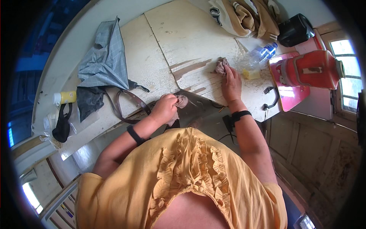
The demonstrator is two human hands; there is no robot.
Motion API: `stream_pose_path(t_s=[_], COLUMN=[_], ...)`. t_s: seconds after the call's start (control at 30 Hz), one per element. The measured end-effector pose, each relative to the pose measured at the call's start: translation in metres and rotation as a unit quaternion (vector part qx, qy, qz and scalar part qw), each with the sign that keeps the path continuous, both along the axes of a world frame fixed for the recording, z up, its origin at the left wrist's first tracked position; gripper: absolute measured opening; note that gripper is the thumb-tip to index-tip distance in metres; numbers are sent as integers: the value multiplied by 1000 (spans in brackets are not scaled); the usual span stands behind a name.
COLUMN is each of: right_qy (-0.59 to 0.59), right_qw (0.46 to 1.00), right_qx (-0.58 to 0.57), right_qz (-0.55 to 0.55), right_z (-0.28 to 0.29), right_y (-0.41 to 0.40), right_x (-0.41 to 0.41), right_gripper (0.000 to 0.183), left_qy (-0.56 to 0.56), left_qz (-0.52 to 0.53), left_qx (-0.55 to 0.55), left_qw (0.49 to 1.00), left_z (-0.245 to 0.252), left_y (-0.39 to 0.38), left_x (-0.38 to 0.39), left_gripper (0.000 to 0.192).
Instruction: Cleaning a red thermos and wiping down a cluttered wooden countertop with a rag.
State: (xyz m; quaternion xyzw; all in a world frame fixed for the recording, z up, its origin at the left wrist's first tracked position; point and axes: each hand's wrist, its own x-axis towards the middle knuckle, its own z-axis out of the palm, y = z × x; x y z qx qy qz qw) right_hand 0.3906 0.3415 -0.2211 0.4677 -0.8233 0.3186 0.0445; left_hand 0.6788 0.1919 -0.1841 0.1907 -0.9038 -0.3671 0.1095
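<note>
My left hand (164,107) is closed around a crumpled pinkish cloth (182,100) just off the table's front edge, with part of the cloth hanging below the fist. My right hand (233,86) presses a second bunched pinkish cloth (221,66) onto the worn white tabletop (194,37). Beneath and left of that cloth, the surface is cracked and peeling, showing brown patches (191,70). A yellow block (251,74), perhaps a sponge, lies right of my right hand. Beside my left hand, a brown leather strap (136,98) loops over the table edge.
At left are a grey checked folding umbrella (104,54), a yellow bottle with a white cap (65,98) and a black cloth item (62,124). At right, a plastic bottle (267,53), a red thermos flask (317,70) and a pink tray (286,94). Tan clothing (248,18) lies behind.
</note>
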Motion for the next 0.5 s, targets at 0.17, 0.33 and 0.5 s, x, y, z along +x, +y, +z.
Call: stream_pose_path(t_s=[0.17, 0.33, 0.5], right_qy=[-4, 19, -211], right_qw=[1000, 999, 977], right_qx=[-3, -24, 11], right_qz=[-2, -30, 32], right_z=[7, 1, 21], right_y=[-2, -7, -24], right_x=[7, 6, 68], right_gripper=[52, 44, 33], left_qy=[13, 32, 56], left_qz=[159, 244, 260], left_qx=[4, -71, -205], left_qw=[987, 967, 942], left_z=[7, 20, -29], left_y=[-35, -94, -174], left_x=[8, -22, -28], left_gripper=[10, 15, 30])
